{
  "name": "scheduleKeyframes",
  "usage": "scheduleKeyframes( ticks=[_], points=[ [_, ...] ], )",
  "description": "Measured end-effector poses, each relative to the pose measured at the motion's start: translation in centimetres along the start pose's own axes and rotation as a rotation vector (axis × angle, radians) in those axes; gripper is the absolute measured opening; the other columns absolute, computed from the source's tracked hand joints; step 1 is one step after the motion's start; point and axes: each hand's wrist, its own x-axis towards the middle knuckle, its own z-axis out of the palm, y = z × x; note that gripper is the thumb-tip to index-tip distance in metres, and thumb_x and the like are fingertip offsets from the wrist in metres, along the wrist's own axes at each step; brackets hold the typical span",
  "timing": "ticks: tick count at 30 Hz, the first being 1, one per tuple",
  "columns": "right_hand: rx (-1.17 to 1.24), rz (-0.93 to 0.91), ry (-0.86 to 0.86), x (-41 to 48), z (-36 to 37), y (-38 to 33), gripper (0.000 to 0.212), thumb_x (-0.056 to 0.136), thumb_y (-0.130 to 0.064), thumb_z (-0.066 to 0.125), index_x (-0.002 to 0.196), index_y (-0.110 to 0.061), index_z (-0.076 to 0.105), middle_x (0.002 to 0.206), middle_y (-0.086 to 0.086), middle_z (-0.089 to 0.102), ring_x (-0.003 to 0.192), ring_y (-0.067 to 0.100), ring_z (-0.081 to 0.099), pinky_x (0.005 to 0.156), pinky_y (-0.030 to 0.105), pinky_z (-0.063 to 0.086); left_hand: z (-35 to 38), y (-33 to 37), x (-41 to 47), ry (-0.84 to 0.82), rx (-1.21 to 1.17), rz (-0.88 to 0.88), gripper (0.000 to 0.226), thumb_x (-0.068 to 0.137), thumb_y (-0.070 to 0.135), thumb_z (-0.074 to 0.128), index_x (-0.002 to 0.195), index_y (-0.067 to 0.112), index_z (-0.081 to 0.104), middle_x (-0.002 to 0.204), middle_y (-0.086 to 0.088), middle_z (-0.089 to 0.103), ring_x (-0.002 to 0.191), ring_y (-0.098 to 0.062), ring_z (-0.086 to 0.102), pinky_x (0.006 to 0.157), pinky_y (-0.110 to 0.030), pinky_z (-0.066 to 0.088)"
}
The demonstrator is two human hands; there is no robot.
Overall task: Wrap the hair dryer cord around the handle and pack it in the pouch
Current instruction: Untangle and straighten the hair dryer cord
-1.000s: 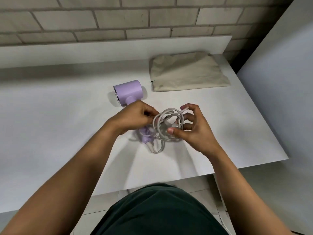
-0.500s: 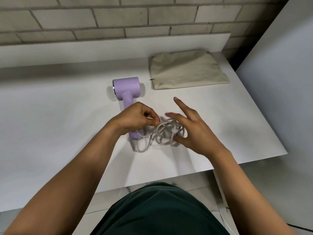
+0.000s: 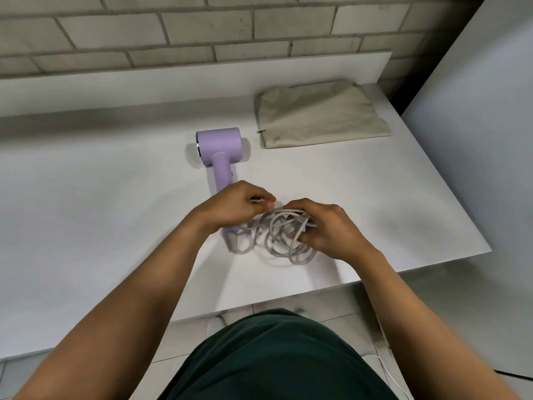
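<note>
A lilac hair dryer (image 3: pixel 219 148) lies flat on the white table (image 3: pixel 101 197), barrel toward the wall, handle pointing at me. Its grey cord (image 3: pixel 281 241) sits in a loose tangle of loops beside the handle's lower end. My left hand (image 3: pixel 235 207) covers the lower handle and pinches a strand of cord between thumb and fingers. My right hand (image 3: pixel 326 225) is closed over the right side of the coil. The beige fabric pouch (image 3: pixel 320 115) lies flat at the back right, its zipper pull on the left edge.
A raised white ledge runs along the back under a brick wall (image 3: pixel 202 27). The table's right edge borders a pale wall panel (image 3: pixel 476 125). A thin white cable (image 3: pixel 389 373) trails on the tiled floor below, near my dark green clothing.
The cord bundle has come down from between my raised hands onto the table. My right hand spread open half a second ago and has now closed on the coil. More of the handle shows.
</note>
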Motion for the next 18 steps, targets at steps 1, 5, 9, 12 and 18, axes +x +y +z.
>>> scheduleKeyframes(
  ticks=[1, 5, 9, 12, 18],
  points=[
    [0.152, 0.077, -0.031, -0.2, 0.1, 0.0, 0.046, 0.081, -0.02, 0.087, 0.121, -0.029, 0.068, 0.11, -0.015, 0.075, 0.095, 0.01, 0.072, 0.084, 0.034, 0.057, -0.3, 0.1, -0.2, -0.034, 0.129, 0.02, 0.017, 0.099, 0.028, 0.067, 0.107, 0.023, 0.08, 0.097, 0.016, 0.076, 0.082, 0.008, 0.065, 0.072, -0.011, 0.048],
    [0.526, 0.216, -0.097, -0.9, -0.6, -0.3, 0.062, 0.082, -0.016, 0.087, 0.137, -0.032, 0.061, 0.121, -0.01, 0.072, 0.093, 0.013, 0.073, 0.087, 0.032, 0.057, -1.2, 0.2, -0.2, -0.022, 0.266, 0.018, 0.02, 0.101, 0.028, 0.063, 0.097, 0.021, 0.081, 0.087, 0.012, 0.076, 0.078, 0.0, 0.064, 0.071, -0.016, 0.046],
    [-0.108, -0.001, -0.132, -0.5, 0.1, -1.2, 0.084, 0.083, -0.027, 0.078, 0.153, -0.046, 0.037, 0.148, -0.013, 0.051, 0.112, 0.018, 0.065, 0.084, 0.035, 0.056, -0.1, 0.6, 0.4, -0.015, 0.36, 0.046, 0.022, 0.1, 0.027, 0.062, 0.088, 0.016, 0.077, 0.084, 0.006, 0.074, 0.084, -0.014, 0.065, 0.078, -0.03, 0.051],
    [-0.343, -0.167, 0.015, -0.1, 1.5, -1.5, 0.056, 0.083, -0.025, 0.074, 0.138, -0.028, 0.061, 0.134, -0.003, 0.064, 0.089, 0.032, 0.07, 0.066, 0.038, 0.056, 0.0, 0.7, 1.0, 0.002, 0.39, 0.03, 0.023, 0.1, 0.027, 0.063, 0.086, 0.016, 0.077, 0.084, 0.006, 0.075, 0.083, -0.013, 0.065, 0.077, -0.029, 0.051],
    [-0.224, -0.192, 0.204, -1.0, 2.1, -0.2, 0.028, 0.083, -0.005, 0.068, 0.107, -0.019, 0.067, 0.128, -0.003, 0.072, 0.096, 0.027, 0.073, 0.069, 0.04, 0.06, -0.6, 0.0, 1.3, 0.021, 0.104, -0.087, 0.025, 0.101, 0.032, 0.064, 0.085, 0.018, 0.076, 0.076, 0.006, 0.078, 0.058, -0.011, 0.058, 0.056, -0.027, 0.05]
  ],
)
